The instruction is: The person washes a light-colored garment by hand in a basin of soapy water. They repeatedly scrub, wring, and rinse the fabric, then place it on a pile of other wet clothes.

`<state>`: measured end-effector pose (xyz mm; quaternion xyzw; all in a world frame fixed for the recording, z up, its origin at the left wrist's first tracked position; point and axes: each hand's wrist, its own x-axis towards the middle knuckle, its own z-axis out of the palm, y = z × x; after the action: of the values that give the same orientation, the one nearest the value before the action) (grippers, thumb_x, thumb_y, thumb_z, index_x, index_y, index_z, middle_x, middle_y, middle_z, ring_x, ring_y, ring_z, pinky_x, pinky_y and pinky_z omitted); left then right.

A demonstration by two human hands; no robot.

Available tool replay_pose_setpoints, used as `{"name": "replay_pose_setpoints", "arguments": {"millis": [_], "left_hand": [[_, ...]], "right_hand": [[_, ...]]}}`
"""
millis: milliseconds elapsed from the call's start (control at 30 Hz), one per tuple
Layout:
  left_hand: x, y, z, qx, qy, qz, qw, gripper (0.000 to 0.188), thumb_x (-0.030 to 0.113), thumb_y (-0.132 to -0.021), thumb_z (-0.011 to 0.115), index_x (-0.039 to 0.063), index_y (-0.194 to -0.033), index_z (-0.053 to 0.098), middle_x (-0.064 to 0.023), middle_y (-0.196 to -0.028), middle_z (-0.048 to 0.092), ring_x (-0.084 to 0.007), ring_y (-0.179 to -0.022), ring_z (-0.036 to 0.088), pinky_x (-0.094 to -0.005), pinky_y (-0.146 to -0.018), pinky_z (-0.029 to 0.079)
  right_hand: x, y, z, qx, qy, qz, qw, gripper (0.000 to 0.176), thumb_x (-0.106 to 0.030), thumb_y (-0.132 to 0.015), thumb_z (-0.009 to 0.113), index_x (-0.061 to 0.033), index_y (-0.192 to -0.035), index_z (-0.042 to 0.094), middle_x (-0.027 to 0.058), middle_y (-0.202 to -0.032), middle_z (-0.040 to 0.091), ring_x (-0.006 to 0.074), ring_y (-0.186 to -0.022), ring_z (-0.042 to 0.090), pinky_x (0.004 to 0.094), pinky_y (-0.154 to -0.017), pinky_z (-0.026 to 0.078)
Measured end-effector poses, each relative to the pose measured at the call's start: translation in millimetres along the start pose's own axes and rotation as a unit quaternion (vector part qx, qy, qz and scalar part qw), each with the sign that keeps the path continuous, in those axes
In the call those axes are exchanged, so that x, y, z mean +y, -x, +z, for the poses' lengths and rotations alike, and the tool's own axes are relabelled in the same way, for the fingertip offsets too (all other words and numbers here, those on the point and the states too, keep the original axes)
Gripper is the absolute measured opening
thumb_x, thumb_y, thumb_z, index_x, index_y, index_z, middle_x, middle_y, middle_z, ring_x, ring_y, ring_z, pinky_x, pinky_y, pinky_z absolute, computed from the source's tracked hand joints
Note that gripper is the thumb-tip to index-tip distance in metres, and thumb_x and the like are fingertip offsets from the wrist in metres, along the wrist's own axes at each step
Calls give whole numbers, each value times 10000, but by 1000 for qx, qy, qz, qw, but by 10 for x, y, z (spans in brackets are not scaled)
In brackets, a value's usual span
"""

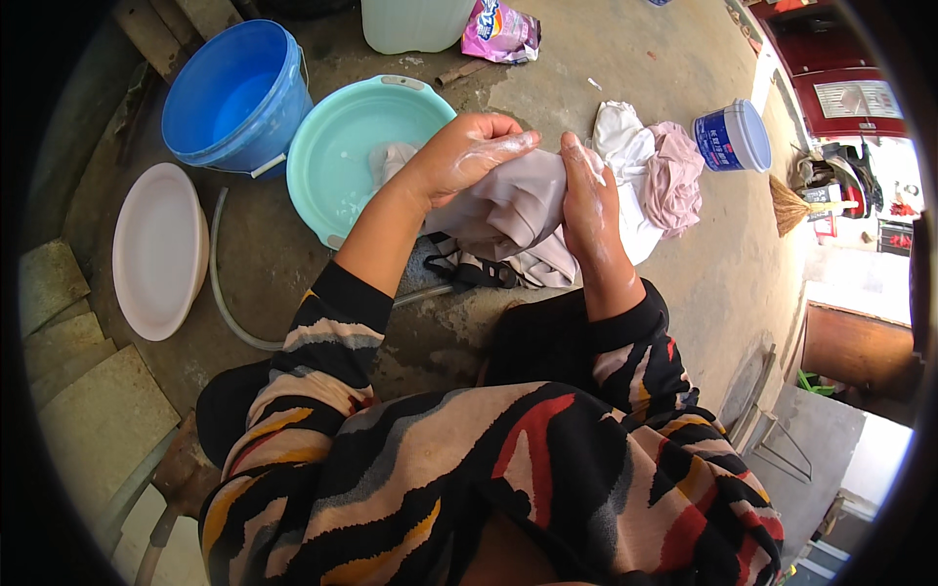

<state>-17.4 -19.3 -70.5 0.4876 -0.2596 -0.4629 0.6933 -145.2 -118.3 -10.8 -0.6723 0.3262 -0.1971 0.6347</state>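
Both of my hands are smeared with white suds and grip a pale grey-pink cloth (pixel 513 198) stretched between them. My left hand (pixel 473 154) has its left side, with fingers curled at the top; my right hand (pixel 586 183) holds its right edge. Behind my left forearm stands a mint-green plastic basin (pixel 315 154) with water and some light cloth (pixel 392 161) in it. Under the held cloth lie a light fabric with black straps and a buckle (pixel 487 272). A white cloth (pixel 623 139) and a crumpled pink cloth (pixel 673 179) lie on the ground beyond my right hand.
A blue bucket (pixel 289 121), a pale oval basin (pixel 198 249) and a clear hose (pixel 220 286) are at the left. Farther back are a translucent container (pixel 418 26) and a purple detergent bag (pixel 502 33). A small blue-and-white tub (pixel 722 139) and a straw broom (pixel 791 205) stand right.
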Motion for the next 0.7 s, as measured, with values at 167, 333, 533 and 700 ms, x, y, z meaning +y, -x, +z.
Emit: {"name": "replay_pose_setpoints", "arguments": {"millis": [167,333,533,700], "left_hand": [[218,120,439,96,-231,204,946,222,208,-911,589,15,-801,575,-31,-677,557,-113,-649,518,-276,-568,418],[146,156,708,265,-384,353,811,253,117,-867,605,10,-666,495,-185,-645,568,-353,-573,568,-402,-496,435],[178,243,852,238,-386,439,776,276,123,-850,633,18,-644,483,-169,-574,533,-339,-497,543,-396,-454,419],[201,163,675,348,-393,304,795,262,94,-854,621,13,-649,480,-187,-564,522,-357,-516,540,-393,-452,418]], "right_hand": [[111,-68,-4,-19,-55,-15,998,244,-276,-963,520,-61,-862,575,-29,-750,524,63,-665,450,235,-582,381],[206,51,79,-41,-59,-35,997,224,-246,-980,478,-52,-969,590,-27,-774,541,67,-711,488,231,-635,409],[224,136,128,-2,-122,-38,992,217,-196,-979,469,-51,-850,566,-35,-725,503,47,-670,420,238,-566,370],[243,116,143,-71,-84,-77,991,246,-205,-981,473,-41,-829,574,-47,-727,512,37,-649,395,229,-545,340]]}}
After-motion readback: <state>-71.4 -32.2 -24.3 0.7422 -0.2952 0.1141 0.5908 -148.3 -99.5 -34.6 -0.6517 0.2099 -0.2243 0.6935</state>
